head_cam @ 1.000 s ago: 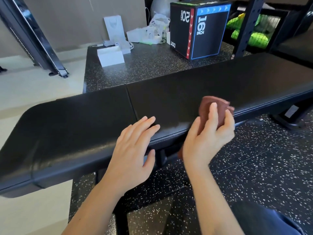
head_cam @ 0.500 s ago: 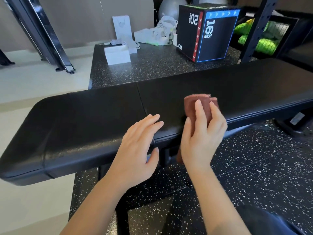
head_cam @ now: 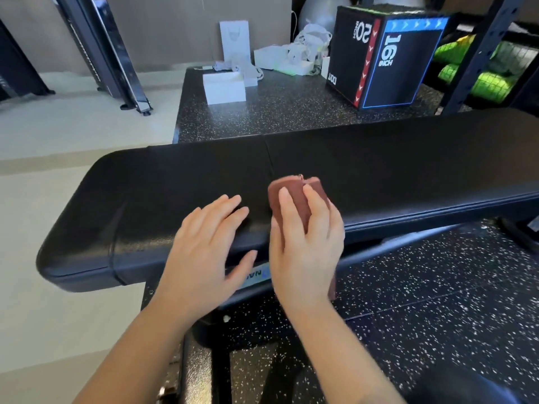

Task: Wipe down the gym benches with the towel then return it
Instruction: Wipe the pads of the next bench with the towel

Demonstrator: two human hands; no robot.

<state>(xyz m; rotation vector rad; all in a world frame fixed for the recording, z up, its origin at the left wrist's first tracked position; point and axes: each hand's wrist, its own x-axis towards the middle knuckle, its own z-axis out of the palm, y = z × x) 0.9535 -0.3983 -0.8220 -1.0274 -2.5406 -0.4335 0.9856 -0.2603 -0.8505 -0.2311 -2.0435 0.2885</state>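
A long black padded gym bench (head_cam: 393, 170) crosses the view from left to right. A folded reddish-brown towel (head_cam: 287, 196) lies on its near edge, just right of the seam between the two pads. My right hand (head_cam: 306, 246) presses on the towel with the fingers laid over it, and part of the cloth hangs down below the bench edge under the palm. My left hand (head_cam: 204, 249) rests flat on the bench just left of the towel, fingers straight and spread, thumb over the front edge.
A black plyo box (head_cam: 388, 59) marked 16 and 20 inch stands on the speckled rubber mat behind the bench. White boxes (head_cam: 224, 88) and bags sit further back. A dark rack upright (head_cam: 472, 53) with green items is at right. A machine frame (head_cam: 116, 53) stands at left.
My right hand has slid the towel leftward along the bench toward the seam. My left hand stays flat beside it, and the view has shifted left.
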